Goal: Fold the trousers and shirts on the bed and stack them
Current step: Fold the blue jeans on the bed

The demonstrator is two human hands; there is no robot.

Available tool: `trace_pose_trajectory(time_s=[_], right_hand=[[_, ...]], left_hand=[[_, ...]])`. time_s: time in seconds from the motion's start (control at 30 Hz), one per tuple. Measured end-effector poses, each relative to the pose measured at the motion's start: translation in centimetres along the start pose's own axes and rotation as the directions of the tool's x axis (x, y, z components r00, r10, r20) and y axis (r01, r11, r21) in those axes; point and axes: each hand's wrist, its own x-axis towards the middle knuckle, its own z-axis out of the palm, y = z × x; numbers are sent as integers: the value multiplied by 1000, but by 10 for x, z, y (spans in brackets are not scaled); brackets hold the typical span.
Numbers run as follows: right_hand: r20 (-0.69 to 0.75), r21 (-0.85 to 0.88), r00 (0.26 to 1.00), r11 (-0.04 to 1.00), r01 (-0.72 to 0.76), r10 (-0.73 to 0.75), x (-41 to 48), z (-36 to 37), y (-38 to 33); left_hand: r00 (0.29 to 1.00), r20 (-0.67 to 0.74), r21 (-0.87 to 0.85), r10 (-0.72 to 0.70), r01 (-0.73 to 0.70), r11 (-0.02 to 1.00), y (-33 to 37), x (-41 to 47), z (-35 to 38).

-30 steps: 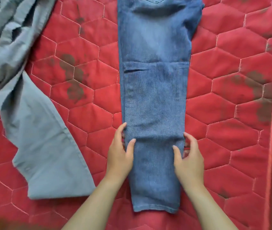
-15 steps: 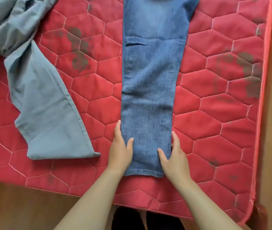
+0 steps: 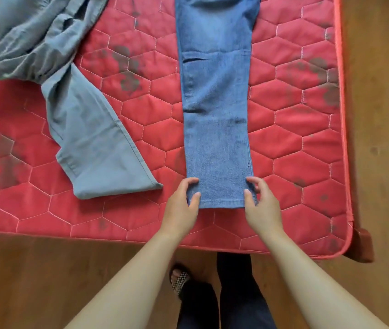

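The blue jeans (image 3: 216, 110) lie flat, legs together, down the middle of the red quilted bed (image 3: 295, 143), with their hem toward 6 o'clock. The left grip (image 3: 183, 203) pinches the hem's 9 o'clock corner and the right grip (image 3: 262, 206) pinches its 3 o'clock corner, fingers curled on the cloth. Crumpled grey trousers (image 3: 86, 134) sprawl at 10 o'clock.

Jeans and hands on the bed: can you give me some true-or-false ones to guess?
1. The jeans lie stretched out on the red bed. True.
2. Only the left hand grips the jeans. False: the right hand grips them too.
3. The grey trousers lie to the right of the jeans. False: they lie to the left.
4. The grey trousers are rumpled, not folded. True.
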Motion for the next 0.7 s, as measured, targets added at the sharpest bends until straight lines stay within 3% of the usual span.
trace_pose_trajectory(time_s=[0.07, 0.13, 0.27, 0.37, 0.53, 0.7], right_hand=[[124, -105, 991, 994, -38, 51, -2, 4, 11], [213, -224, 977, 974, 18, 31, 1, 7, 25], [341, -394, 922, 863, 316, -182, 8, 8, 46], [437, -427, 841, 750, 505, -318, 12, 13, 61], [266, -346, 793, 714, 609, -548, 20, 17, 71], [192, -288, 828, 776, 560, -527, 25, 12, 40]], left_hand=[[996, 81, 70, -28, 23, 997, -13, -1, 2], [994, 113, 199, 10, -32, 979, -28, 4, 3], [965, 125, 460, 231, -262, 848, -50, 23, 3], [910, 215, 450, 355, -415, 790, -59, 34, 10], [900, 194, 399, 391, -437, 806, -70, 36, 20], [920, 262, 360, 291, -373, 855, -58, 28, 11]])
